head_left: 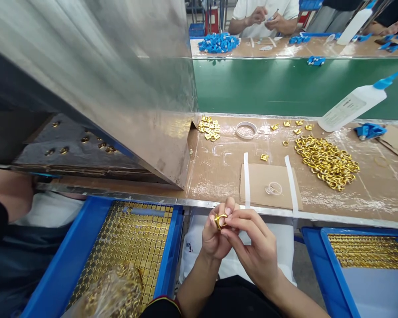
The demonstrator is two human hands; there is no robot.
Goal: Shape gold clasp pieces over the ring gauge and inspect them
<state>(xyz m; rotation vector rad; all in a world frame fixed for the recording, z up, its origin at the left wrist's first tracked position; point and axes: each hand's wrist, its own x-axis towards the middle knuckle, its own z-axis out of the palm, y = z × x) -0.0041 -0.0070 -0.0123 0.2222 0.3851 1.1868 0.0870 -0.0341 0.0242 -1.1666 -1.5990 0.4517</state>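
A gold ring (222, 217) is pinched between the fingertips of both hands, just in front of the bench edge. My left hand (212, 240) grips it from the left with fingers curled. From the other side, my right hand (257, 247) holds it between thumb and fingers. Beyond them a cardboard pad (263, 176) is fixed to the bench by white tape strips, with a small coil of thin pale line (273, 189) on it. Right of the pad lies a heap of gold rings (328, 161). Several square gold pieces (209, 128) sit by the metal housing.
A metal housing (126, 88) rises at left. A blue tray (177, 238) holds rows of gold pieces and a plastic bag (116, 293); another blue tray (340, 274) stands right. On the bench are a tape roll (246, 130) and a bottle (348, 108). People work beyond the green belt (262, 84).
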